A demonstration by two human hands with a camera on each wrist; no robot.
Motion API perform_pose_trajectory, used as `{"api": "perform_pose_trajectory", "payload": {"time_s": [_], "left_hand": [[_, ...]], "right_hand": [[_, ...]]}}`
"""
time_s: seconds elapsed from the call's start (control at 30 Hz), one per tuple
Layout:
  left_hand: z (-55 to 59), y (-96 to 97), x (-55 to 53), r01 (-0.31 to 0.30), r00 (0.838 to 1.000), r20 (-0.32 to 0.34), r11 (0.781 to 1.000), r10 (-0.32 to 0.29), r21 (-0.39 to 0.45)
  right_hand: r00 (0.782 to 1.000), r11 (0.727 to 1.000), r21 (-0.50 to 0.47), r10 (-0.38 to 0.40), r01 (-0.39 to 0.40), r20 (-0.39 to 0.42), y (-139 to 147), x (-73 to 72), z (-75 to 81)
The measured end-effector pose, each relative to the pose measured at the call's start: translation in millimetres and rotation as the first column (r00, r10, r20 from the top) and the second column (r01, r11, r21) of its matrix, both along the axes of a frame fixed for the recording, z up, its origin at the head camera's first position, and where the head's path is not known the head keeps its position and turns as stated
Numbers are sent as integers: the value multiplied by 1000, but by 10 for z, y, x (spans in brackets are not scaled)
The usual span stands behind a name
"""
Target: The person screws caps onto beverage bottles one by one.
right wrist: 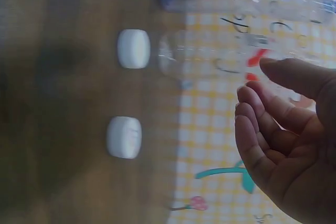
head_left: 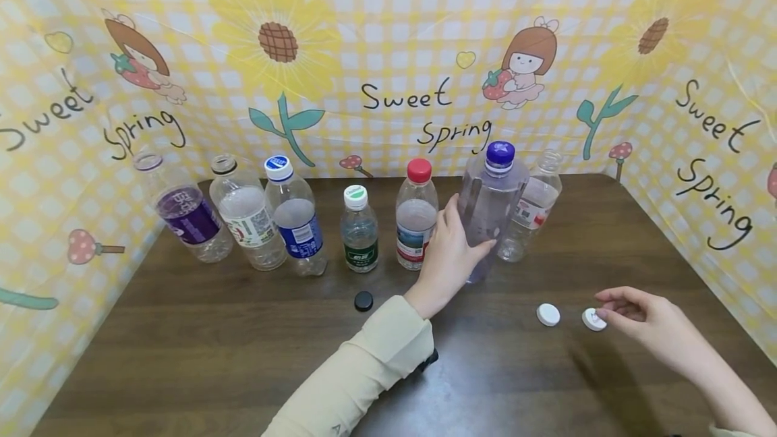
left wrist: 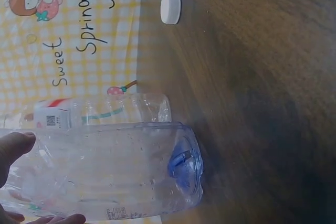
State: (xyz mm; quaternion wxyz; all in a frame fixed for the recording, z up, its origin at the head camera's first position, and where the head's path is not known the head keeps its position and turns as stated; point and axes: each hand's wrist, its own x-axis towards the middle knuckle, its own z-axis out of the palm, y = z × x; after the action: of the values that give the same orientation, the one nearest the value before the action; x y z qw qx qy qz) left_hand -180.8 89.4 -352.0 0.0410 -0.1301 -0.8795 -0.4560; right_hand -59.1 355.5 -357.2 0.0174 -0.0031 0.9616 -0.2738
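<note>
My left hand grips a large clear bottle with a blue cap, thumb on one side and fingers on the other. Behind its right side stands a smaller uncapped bottle with a red and white label. My right hand hovers over the table at the right, near two white caps. Its fingers are loosely bent, and the right wrist view shows a gap between thumb and fingertips, with nothing held.
Left of the large bottle stand a red-capped bottle, a small green-labelled bottle, a white-capped blue-labelled bottle, and two uncapped bottles. A black cap lies on the brown table. Patterned cloth surrounds the back and sides.
</note>
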Motion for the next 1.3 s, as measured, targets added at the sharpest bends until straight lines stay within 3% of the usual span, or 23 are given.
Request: {"api": "perform_pose_trajectory", "payload": {"time_s": [0.3, 0.9, 1.3], "left_hand": [[-63, 73, -55, -46, 998, -48, 998, 44, -32], [-93, 160, -73, -77, 997, -28, 996, 76, -47], [-111, 152, -36, -79, 997, 0, 996, 79, -36]], "right_hand": [[998, 998, -12, -55, 55, 31, -159, -69, -253], [998, 997, 72, -19, 22, -55, -389, -269, -421], [998, 999, 46, 21, -18, -51, -419, -307, -517]]}}
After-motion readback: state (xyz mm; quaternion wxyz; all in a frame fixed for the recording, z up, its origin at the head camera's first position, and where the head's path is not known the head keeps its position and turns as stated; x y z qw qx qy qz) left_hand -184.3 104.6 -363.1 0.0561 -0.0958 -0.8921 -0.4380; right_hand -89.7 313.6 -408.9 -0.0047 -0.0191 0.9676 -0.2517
